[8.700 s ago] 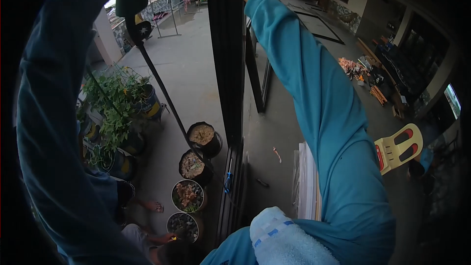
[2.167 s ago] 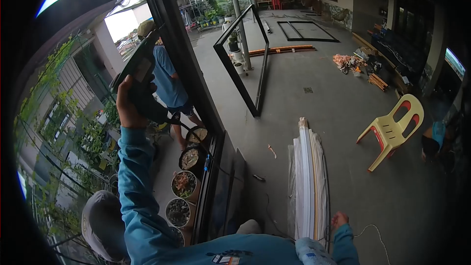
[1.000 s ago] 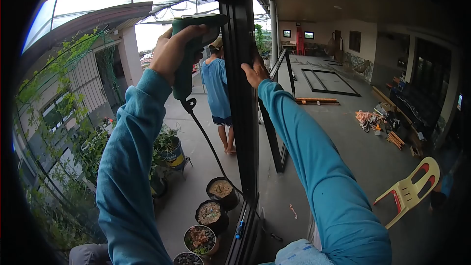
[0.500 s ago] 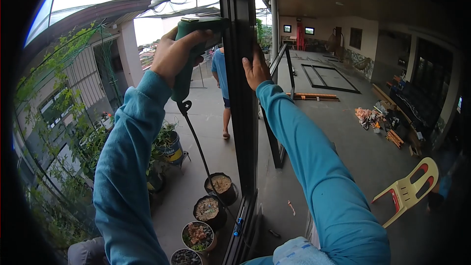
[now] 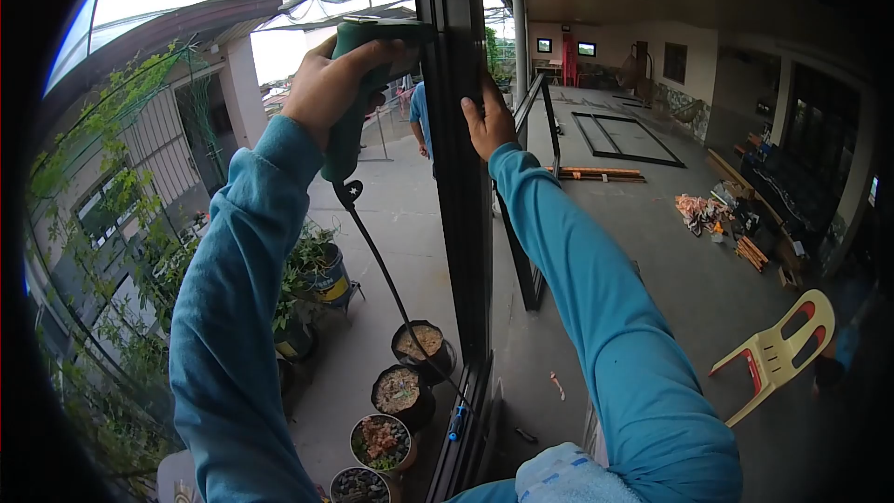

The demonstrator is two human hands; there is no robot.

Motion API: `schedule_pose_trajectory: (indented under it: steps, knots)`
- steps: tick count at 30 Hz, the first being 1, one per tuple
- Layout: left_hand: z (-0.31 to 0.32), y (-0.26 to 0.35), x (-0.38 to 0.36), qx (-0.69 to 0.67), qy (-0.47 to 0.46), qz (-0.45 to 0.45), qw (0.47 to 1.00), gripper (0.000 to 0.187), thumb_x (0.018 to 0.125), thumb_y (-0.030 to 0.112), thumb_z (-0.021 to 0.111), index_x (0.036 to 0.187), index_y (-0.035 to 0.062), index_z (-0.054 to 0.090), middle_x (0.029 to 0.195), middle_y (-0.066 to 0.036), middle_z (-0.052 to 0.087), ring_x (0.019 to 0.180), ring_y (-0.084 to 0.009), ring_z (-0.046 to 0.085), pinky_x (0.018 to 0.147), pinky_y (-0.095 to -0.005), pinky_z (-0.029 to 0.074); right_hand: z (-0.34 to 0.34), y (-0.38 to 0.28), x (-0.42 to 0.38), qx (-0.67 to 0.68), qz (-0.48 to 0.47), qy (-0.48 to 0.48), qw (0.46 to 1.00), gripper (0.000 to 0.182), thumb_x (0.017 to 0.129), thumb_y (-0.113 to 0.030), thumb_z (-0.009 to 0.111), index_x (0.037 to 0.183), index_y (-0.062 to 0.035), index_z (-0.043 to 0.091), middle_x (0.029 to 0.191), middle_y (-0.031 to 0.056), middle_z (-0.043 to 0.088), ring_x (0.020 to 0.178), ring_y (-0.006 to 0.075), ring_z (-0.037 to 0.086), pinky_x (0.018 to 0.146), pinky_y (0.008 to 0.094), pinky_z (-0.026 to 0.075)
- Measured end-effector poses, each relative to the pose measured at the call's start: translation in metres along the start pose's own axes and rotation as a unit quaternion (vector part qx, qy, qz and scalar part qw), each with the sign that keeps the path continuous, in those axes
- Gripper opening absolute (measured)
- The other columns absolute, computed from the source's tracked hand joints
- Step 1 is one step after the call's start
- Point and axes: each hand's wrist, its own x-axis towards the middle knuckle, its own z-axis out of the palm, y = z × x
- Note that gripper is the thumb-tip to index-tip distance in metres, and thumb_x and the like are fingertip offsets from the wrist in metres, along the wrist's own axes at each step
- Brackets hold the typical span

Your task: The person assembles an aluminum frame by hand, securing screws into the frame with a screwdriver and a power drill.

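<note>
My left hand [image 5: 326,88] is wrapped round the grip of a green corded power drill [image 5: 346,130]. The drill's front end meets the upright of a black metal frame [image 5: 453,149]; its tip is lost in the dark there. From the grip, a black cord [image 5: 377,256] runs down to the sill. On the other side of the same upright is my right hand [image 5: 489,121], gripping it with the thumb showing and some fingertips hidden. A blue-handled screwdriver [image 5: 456,422] lies in the bottom track of the frame.
Several plant pots [image 5: 399,389] stand left of the sill. A person in a blue shirt [image 5: 421,121] is partly behind the upright. To the right are a yellow plastic chair [image 5: 778,349], a scrap pile [image 5: 712,219], and a black frame [image 5: 629,142] on the floor.
Both hands stay at the upright, with the drill held in nearly the same place. My view has shifted slightly. The person beyond has moved farther behind the upright, legs no longer visible.
</note>
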Motion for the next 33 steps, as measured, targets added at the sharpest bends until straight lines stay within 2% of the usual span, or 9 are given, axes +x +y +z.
schedule_pose_trajectory:
  steps: [7, 9, 11, 13, 14, 17, 21, 22, 33]
  knots:
    - [0.001, 0.014, 0.007, 0.075, -0.018, 0.018, 0.997, 0.060, 0.069, 0.047, 0.074, 0.103, 0.0001, 0.061, 0.087, -0.012, 0.061, 0.067, -0.0167, 0.060, 0.062, -0.0283, 0.054, 0.002, 0.000, 0.000, -0.011, -0.008, 0.006, 1.000, 0.054, 0.095, -0.023, 0.049, 0.143, -0.0051, 0.033, 0.144, 0.0182, 0.037, 0.132, 0.0339, 0.037, 0.109, 0.0368, 0.033]
    - [0.003, 0.015, 0.007, 0.075, -0.005, 0.008, 0.997, 0.058, 0.069, 0.047, 0.074, 0.102, 0.0004, 0.062, 0.085, -0.012, 0.061, 0.067, -0.0163, 0.060, 0.062, -0.0285, 0.053, 0.001, -0.004, -0.001, -0.002, 0.027, -0.001, 1.000, 0.053, 0.095, -0.023, 0.049, 0.142, -0.0060, 0.034, 0.145, 0.0175, 0.038, 0.133, 0.0336, 0.037, 0.109, 0.0369, 0.033]
    - [0.001, 0.010, 0.016, 0.094, 0.009, 0.001, 0.996, 0.055, 0.071, 0.048, 0.071, 0.099, 0.0006, 0.065, 0.078, -0.011, 0.063, 0.066, -0.0160, 0.063, 0.063, -0.0280, 0.054, 0.000, -0.007, -0.001, -0.006, 0.019, 0.004, 1.000, 0.052, 0.095, -0.023, 0.049, 0.142, -0.0063, 0.035, 0.144, 0.0177, 0.039, 0.132, 0.0341, 0.038, 0.108, 0.0370, 0.034]
    - [0.001, 0.012, 0.015, 0.091, 0.001, 0.002, 0.996, 0.056, 0.070, 0.048, 0.073, 0.099, 0.0010, 0.064, 0.079, -0.010, 0.062, 0.066, -0.0162, 0.062, 0.063, -0.0280, 0.054, 0.001, -0.005, -0.002, -0.020, 0.020, 0.010, 1.000, 0.051, 0.095, -0.023, 0.049, 0.141, -0.0059, 0.036, 0.142, 0.0182, 0.040, 0.130, 0.0349, 0.040, 0.107, 0.0373, 0.036]
    - [0.001, 0.012, 0.015, 0.087, -0.006, 0.005, 0.996, 0.058, 0.069, 0.049, 0.074, 0.100, 0.0015, 0.063, 0.080, -0.010, 0.061, 0.066, -0.0164, 0.061, 0.062, -0.0279, 0.053, 0.004, -0.003, -0.002, -0.037, -0.005, 0.038, 0.999, 0.052, 0.095, -0.030, 0.049, 0.143, -0.0116, 0.036, 0.139, 0.0149, 0.047, 0.125, 0.0320, 0.048, 0.104, 0.0367, 0.039]
    - [0.007, 0.016, 0.012, 0.167, 0.008, 0.043, 0.985, 0.062, 0.072, 0.050, 0.071, 0.105, -0.0014, 0.065, 0.086, -0.014, 0.066, 0.070, -0.0203, 0.067, 0.068, -0.0290, 0.055, 0.006, -0.001, -0.001, -0.022, 0.012, 0.025, 0.999, 0.050, 0.095, -0.024, 0.049, 0.140, -0.0078, 0.038, 0.140, 0.0179, 0.043, 0.126, 0.0360, 0.045, 0.103, 0.0384, 0.040]
    - [0.008, 0.022, 0.013, 0.184, -0.001, 0.062, 0.981, 0.066, 0.071, 0.053, 0.071, 0.108, -0.0015, 0.064, 0.088, -0.015, 0.067, 0.072, -0.0222, 0.067, 0.072, -0.0298, 0.056, 0.006, 0.002, -0.001, -0.019, 0.004, 0.032, 0.999, 0.049, 0.094, -0.023, 0.051, 0.139, -0.0083, 0.040, 0.138, 0.0176, 0.046, 0.124, 0.0362, 0.047, 0.102, 0.0388, 0.041]
    - [0.009, 0.019, 0.016, 0.184, 0.013, 0.069, 0.980, 0.061, 0.070, 0.055, 0.071, 0.099, 0.0012, 0.064, 0.080, -0.012, 0.062, 0.066, -0.0176, 0.062, 0.064, -0.0278, 0.054, 0.006, 0.002, -0.001, -0.020, 0.004, 0.031, 0.999, 0.049, 0.094, -0.023, 0.051, 0.139, -0.0083, 0.040, 0.138, 0.0176, 0.046, 0.124, 0.0362, 0.047, 0.102, 0.0388, 0.041]
    - [0.008, 0.024, 0.009, 0.115, -0.001, -0.005, 0.993, 0.055, 0.072, 0.051, 0.070, 0.097, 0.0026, 0.063, 0.080, -0.010, 0.062, 0.065, -0.0151, 0.062, 0.064, -0.0273, 0.053, 0.005, -0.003, 0.000, -0.023, -0.015, 0.048, 0.998, 0.047, 0.093, -0.022, 0.052, 0.137, -0.0077, 0.043, 0.134, 0.0184, 0.050, 0.122, 0.0370, 0.049, 0.101, 0.0387, 0.042]
